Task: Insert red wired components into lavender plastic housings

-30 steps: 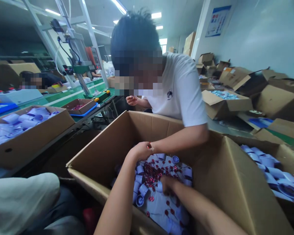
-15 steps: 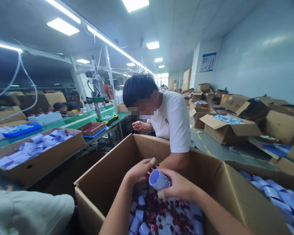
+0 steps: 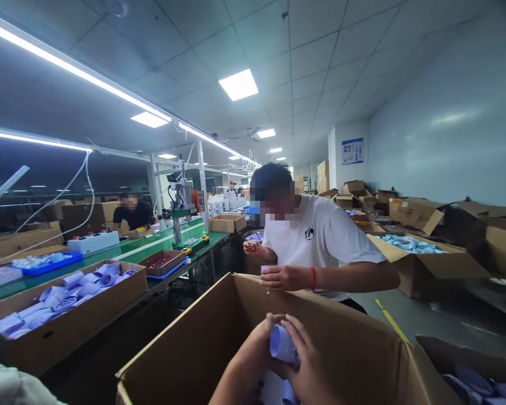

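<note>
Steadying the lavender cup [image 3: 280, 344] is best done with light, even pressure on its outer wall, so that it is not squeezed out of round and its open mouth is left uncovered. The fingers should be laid along the side rather than hooked over the rim, and the cup should be held over the large carton [image 3: 194, 349], so that anything dropped is caught. Room should be left for the co-worker's hand [image 3: 280, 278], seen near the carton's far edge.

The cup is found at the lower centre of the frame, between the two hands, with its mouth turned toward the left and the camera. It is gripped by the right hand [image 3: 307, 357], whose fingers are wrapped over its right side. The left hand [image 3: 255, 346] is curled at its left, with fingertips placed by the upper rim; whether the cup is gripped there too cannot be told.
</note>
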Demonstrator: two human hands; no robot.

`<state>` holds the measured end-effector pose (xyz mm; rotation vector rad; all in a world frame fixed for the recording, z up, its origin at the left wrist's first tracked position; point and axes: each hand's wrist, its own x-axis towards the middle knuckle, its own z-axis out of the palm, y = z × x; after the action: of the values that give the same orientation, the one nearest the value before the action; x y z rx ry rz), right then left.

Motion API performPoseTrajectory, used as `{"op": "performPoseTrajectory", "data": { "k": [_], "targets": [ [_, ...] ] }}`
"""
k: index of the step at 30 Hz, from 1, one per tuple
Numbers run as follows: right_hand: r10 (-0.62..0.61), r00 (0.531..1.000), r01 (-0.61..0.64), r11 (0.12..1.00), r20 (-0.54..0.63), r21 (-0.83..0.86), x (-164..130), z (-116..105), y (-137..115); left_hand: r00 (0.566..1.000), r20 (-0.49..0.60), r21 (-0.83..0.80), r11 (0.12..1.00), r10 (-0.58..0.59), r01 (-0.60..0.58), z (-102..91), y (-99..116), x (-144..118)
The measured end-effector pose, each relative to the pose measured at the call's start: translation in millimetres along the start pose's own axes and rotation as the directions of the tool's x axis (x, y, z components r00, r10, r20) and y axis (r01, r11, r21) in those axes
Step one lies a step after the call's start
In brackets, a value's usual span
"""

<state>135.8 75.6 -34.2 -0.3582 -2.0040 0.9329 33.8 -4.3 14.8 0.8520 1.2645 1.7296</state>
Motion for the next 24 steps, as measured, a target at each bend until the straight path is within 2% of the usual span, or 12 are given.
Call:
{"op": "performPoseTrajectory", "data": {
  "k": [3, 5, 7, 9, 14, 20, 24],
  "targets": [
    [-0.014, 0.987, 0.003, 0.998, 0.159, 0.068, -1.9, -3.6, -8.2, 1.000, -0.004, -0.027, 1.000, -0.009, 0.009, 5.5, -5.1, 2.5],
    [-0.016, 0.978, -0.021, 0.985, 0.210, 0.174, -1.0, -11.1, -15.6, 1.000, -0.013, -0.041, 0.999, -0.015, 0.015, 5.4, -6.7, 2.6],
    [-0.006, 0.984, -0.045, 0.958, 0.179, 0.283, 2.4, -18.4, -20.2, 0.999, -0.022, -0.023, 0.999, -0.031, 0.031, 5.4, -6.5, 0.8],
    [0.026, 0.995, -0.058, 0.937, 0.098, 0.344, 6.6, -22.5, -20.2, 0.999, -0.006, 0.034, 0.998, -0.047, 0.047, 7.1, -5.2, -2.3],
    [0.215, 0.977, -0.207, 0.916, 0.015, 0.345, 11.3, -22.6, -8.5, 0.995, 0.080, 0.140, 0.989, -0.057, 0.045, 8.8, -7.3, -4.5],
    [0.297, 0.942, -0.331, 0.899, 0.156, 0.288, 10.8, -32.0, -10.4, 0.997, 0.045, 0.286, 0.957, -0.060, 0.045, -1.0, -11.5, 0.5],
    [0.273, 0.911, -0.381, 0.845, 0.310, 0.376, 10.9, -37.7, -13.1, 1.000, 0.001, 0.352, 0.936, -0.025, 0.023, -1.6, -2.8, -2.0]
  ]
}}
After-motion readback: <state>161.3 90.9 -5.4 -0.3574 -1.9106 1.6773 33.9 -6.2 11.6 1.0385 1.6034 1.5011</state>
